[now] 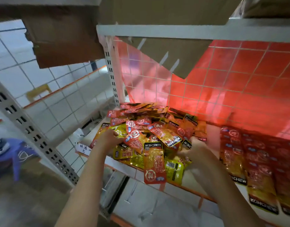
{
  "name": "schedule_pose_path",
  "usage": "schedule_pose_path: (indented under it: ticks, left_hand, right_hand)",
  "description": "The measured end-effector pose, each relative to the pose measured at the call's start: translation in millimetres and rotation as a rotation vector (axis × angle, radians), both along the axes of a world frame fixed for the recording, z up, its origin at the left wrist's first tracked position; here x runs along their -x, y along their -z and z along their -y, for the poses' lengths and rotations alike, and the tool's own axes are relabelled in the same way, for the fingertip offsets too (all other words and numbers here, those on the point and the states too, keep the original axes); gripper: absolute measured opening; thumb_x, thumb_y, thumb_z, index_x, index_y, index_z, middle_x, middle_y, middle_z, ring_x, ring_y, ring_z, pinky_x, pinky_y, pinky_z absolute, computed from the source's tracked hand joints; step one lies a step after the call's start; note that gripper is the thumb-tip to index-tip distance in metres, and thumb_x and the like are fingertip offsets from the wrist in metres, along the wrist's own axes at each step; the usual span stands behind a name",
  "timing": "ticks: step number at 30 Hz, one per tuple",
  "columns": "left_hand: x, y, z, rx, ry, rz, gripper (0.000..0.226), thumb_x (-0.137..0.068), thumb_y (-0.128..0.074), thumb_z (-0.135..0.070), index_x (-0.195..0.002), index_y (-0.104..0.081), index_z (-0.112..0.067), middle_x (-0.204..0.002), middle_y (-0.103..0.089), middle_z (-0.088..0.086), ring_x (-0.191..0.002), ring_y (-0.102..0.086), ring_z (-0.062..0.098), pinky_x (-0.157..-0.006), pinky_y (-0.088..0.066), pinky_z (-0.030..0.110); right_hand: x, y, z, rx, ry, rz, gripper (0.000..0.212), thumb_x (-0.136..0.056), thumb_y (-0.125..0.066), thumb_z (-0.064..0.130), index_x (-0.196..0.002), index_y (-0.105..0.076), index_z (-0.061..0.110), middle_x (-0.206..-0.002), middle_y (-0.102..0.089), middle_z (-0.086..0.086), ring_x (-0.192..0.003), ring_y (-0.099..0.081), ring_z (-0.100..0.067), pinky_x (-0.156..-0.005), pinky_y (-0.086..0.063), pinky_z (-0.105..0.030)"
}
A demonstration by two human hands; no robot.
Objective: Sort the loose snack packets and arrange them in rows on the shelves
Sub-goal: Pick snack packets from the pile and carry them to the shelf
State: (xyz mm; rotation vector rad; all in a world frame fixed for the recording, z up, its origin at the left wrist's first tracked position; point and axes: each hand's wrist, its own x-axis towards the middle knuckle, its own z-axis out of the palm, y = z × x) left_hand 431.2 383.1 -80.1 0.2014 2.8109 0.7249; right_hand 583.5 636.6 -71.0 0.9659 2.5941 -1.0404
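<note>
Reaching both hands [110, 138] into loose packets [145, 131]

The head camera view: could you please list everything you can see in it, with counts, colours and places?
Loose snack packets: many, too jumbled to count; red, orange, yellow-green; heaped on the shelf's left part.
Arranged packets: several overlapping rows, red-orange; on the shelf's right.
Shelf: one, white with an orange edge.
Wire grid: one, white, behind the heap, a red panel behind it.
Cardboard boxes: at least two, brown, overhead.
Paper label: one, white, handwritten, shelf's left end.
Stool: one, blue, lower left.
Left hand: on the heap's left side.
Right hand: at the heap's right side, blurred.
</note>
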Motion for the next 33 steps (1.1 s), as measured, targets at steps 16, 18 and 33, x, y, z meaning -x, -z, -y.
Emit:
schedule_pose_path:
  ticks: [16, 18, 33]
  left_hand:
    - [5.8, -20.0, 12.3, -1.112, -0.097, 0.163, 0.013, -0.101, -0.041, -0.018, -0.111, -0.048, -0.017, -0.091, -0.058, 0.003, -0.076, -0.064, 0.018, -0.054, -0.058, 0.032]
    - [10.2, -23.7, 16.6, -1.175, -0.125, 0.165, 0.012, -0.102, -0.040, -0.020, -0.110, -0.045, -0.014, -0.089, -0.053, 0.003, -0.078, -0.060, 0.018, -0.052, -0.057, 0.028]
    - [26.7, -41.4, 48.6, -1.331, -0.044, 0.222, 0.021, -0.089, -0.055, 0.002, -0.108, -0.058, -0.006, -0.087, -0.069, 0.003, -0.074, -0.069, 0.011, -0.060, -0.055, 0.021]
  right_hand:
    - [-19.3, -18.5, 17.4, 0.027, 0.382, -0.791, 0.008, -0.084, -0.069, 0.019, -0.080, -0.062, 0.019, -0.066, -0.059, 0.001, -0.060, -0.055, -0.015, -0.054, -0.039, -0.023]
    - [-22.1, -31.4, 19.4, 0.007, 0.423, -0.914, 0.008, -0.083, -0.070, 0.023, -0.085, -0.062, 0.021, -0.067, -0.060, 0.004, -0.060, -0.054, -0.010, -0.057, -0.037, -0.029]
    - [22.0, -44.5, 85.4, 0.930, 0.527, -0.952, 0.011, -0.089, -0.056, 0.000, -0.088, -0.058, 0.010, -0.069, -0.070, 0.001, -0.058, -0.067, -0.008, -0.045, -0.053, -0.017]
